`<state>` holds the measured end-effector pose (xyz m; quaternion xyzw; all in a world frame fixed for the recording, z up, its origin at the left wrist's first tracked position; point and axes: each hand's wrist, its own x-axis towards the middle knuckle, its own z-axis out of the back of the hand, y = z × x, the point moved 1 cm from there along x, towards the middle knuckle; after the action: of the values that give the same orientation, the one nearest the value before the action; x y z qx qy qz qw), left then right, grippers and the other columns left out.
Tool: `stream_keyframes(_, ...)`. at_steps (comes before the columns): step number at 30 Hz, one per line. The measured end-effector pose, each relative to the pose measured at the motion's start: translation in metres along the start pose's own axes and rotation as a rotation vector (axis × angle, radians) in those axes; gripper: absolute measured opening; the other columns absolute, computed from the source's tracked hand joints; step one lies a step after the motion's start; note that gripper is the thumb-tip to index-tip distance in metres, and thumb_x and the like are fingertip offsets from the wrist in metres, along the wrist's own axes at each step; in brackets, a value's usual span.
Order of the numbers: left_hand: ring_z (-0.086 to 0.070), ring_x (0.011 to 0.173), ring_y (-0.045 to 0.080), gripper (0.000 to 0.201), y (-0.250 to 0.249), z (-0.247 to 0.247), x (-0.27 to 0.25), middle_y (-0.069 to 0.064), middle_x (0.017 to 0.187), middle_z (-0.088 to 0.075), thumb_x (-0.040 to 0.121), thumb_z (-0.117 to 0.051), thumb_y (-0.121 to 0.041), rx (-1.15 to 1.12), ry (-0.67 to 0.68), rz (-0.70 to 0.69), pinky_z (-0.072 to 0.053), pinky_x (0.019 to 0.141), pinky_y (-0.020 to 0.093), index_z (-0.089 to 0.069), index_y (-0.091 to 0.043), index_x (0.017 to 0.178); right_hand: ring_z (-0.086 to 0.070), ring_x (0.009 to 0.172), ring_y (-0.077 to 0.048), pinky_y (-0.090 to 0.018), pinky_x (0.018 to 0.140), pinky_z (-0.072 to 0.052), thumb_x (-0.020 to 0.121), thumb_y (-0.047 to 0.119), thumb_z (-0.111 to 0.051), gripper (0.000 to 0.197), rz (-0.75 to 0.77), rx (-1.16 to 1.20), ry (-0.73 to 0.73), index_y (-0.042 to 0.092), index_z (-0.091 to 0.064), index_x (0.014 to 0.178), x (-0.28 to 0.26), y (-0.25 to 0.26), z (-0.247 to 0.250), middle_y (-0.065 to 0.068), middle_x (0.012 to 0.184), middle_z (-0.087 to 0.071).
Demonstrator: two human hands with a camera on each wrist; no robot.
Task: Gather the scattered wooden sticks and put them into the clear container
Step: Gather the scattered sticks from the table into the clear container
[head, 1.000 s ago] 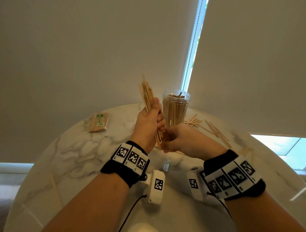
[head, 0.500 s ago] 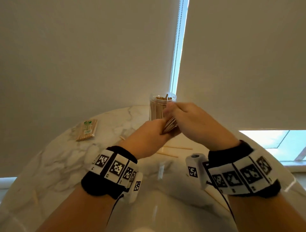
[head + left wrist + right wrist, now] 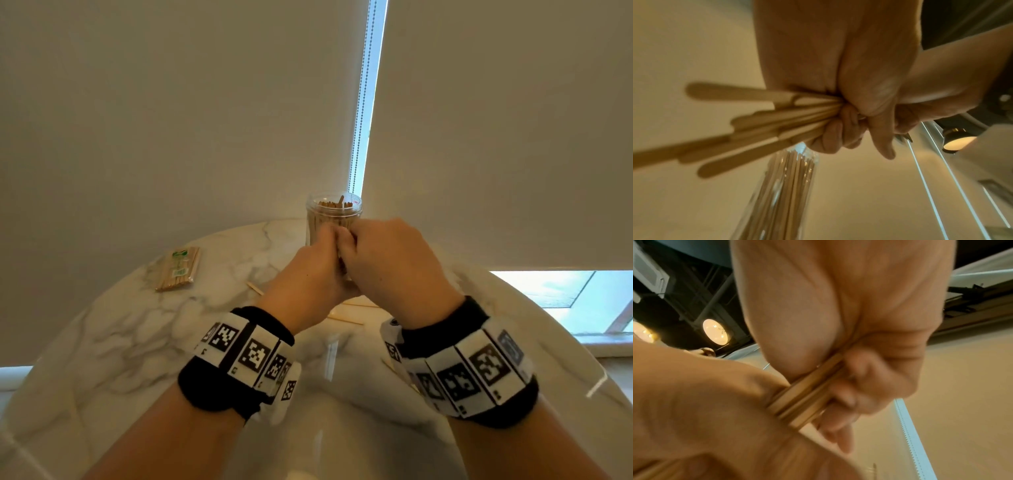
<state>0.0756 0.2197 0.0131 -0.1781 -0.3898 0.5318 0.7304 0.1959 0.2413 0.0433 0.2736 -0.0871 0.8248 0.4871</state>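
Both hands, left hand [image 3: 310,270] and right hand [image 3: 390,260], clamp the sticks [image 3: 760,123] bundle mid-length; light, stiff, slippery, apt to fan out.

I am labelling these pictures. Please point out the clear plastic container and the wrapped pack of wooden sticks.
clear plastic container [image 3: 334,209]: head view, upper wall.
wrapped pack of wooden sticks [image 3: 178,269]: head view, middle.

Surface: round white marble table [image 3: 137,342], grey veining.
Far edge: clear container [image 3: 334,214], upright, packed with wooden sticks (base hidden behind hands).
Left: wrapped packet of sticks [image 3: 178,269], lying flat.
Centre: a few loose wooden sticks [image 3: 342,319], partly hidden by the hands.
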Motion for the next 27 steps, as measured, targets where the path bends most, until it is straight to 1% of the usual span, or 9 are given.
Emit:
stream_keyframes(4,-0.067,0.078,0.002,0.067,0.001,0.004,0.0,-0.006,0.092,-0.07,0.08,-0.081,-0.031,-0.034,-0.032,-0.043,-0.054,0.066,0.02,-0.036,-0.028,0.13,-0.053,0.061,-0.019,-0.028,0.056,-0.035,0.103,0.037,-0.037,0.046,0.031,-0.005,-0.019,0.014,-0.062,0.072,0.003,-0.003,-0.001,-0.001,0.064,-0.058)
stream_keyframes(7,-0.065,0.063,0.0,0.069,-0.004,0.01,-0.001,-0.009,0.085,-0.069,0.075,-0.084,-0.035,-0.085,0.058,-0.022,-0.051,0.06,0.017,-0.042,-0.034,0.131,-0.053,0.053,-0.014,-0.026,0.052,-0.034,0.103,0.037,-0.043,0.049,0.063,0.088,-0.007,0.014,-0.066,0.066,0.004,-0.009,0.001,0.001,0.056,-0.058)
stream_keyframes(9,-0.067,0.059,0.006,0.075,-0.005,0.016,-0.001,-0.005,0.085,-0.071,0.072,-0.084,-0.046,-0.091,0.062,-0.012,-0.057,0.06,0.024,-0.042,-0.038,0.134,-0.045,0.044,-0.011,-0.024,0.05,-0.031,0.101,0.036,-0.046,0.051,0.035,0.138,-0.013,0.018,-0.06,0.056,0.005,-0.015,0.003,0.003,0.047,-0.05)
stream_keyframes(11,-0.07,0.07,0.006,0.075,-0.005,0.027,0.0,-0.006,0.088,-0.072,0.073,-0.073,-0.063,-0.086,-0.021,0.022,-0.06,0.066,0.027,-0.041,-0.041,0.137,-0.04,0.042,-0.012,-0.027,0.047,-0.03,0.097,0.035,-0.05,0.051,-0.066,0.212,-0.035,0.015,-0.057,0.05,0.008,-0.026,0.009,0.0,0.043,-0.044)
stream_keyframes(14,-0.071,0.088,0.013,0.064,0.004,0.045,0.003,-0.009,0.096,-0.073,0.085,-0.039,-0.077,-0.18,-0.316,0.12,-0.058,0.082,0.037,-0.05,-0.033,0.131,-0.042,0.047,-0.016,-0.034,0.052,-0.038,0.094,0.033,-0.052,0.047,-0.215,0.341,-0.067,0.007,-0.065,0.056,0.009,-0.045,0.022,-0.012,0.051,-0.053)
stream_keyframes(17,-0.069,0.1,0.016,0.068,0.009,0.053,0.006,-0.003,0.098,-0.075,0.09,-0.026,-0.076,-0.558,-0.506,0.341,-0.05,0.098,0.048,-0.059,-0.024,0.12,-0.038,0.041,-0.009,-0.031,0.05,-0.033,0.094,0.028,-0.053,0.045,-0.282,0.465,-0.088,0.006,-0.064,0.056,0.008,-0.054,0.031,0.0,0.042,-0.045)
stream_keyframes(20,-0.074,0.095,0.025,0.066,-0.012,0.042,0.002,0.008,0.099,-0.077,0.095,-0.028,-0.07,-0.957,-0.403,0.4,-0.056,0.091,0.047,-0.06,-0.018,0.12,-0.039,0.038,-0.007,-0.018,0.043,-0.03,0.095,0.028,-0.053,0.045,-0.291,0.528,-0.115,0.011,-0.061,0.054,0.007,-0.042,0.027,0.007,0.035,-0.042)
stream_keyframes(24,-0.075,0.09,0.028,0.06,-0.024,0.024,0.0,0.011,0.098,-0.076,0.101,-0.031,-0.06,-0.934,-0.42,0.325,-0.059,0.085,0.047,-0.07,-0.015,0.102,-0.038,0.037,-0.006,-0.012,0.039,-0.031,0.098,0.031,-0.05,0.055,-0.253,0.533,-0.124,0.017,-0.044,0.045,0.007,-0.02,0.012,0.006,0.034,-0.036)
stream_keyframes(27,-0.075,0.089,0.027,0.055,-0.016,0.029,0.002,0.01,0.095,-0.077,0.101,-0.033,-0.059,-0.904,-0.419,0.374,-0.058,0.088,0.05,-0.069,-0.02,0.09,-0.04,0.038,-0.006,-0.013,0.038,-0.031,0.099,0.034,-0.048,0.054,-0.239,0.508,-0.076,0.013,-0.056,0.05,0.007,-0.019,0.01,0.003,0.04,-0.04)
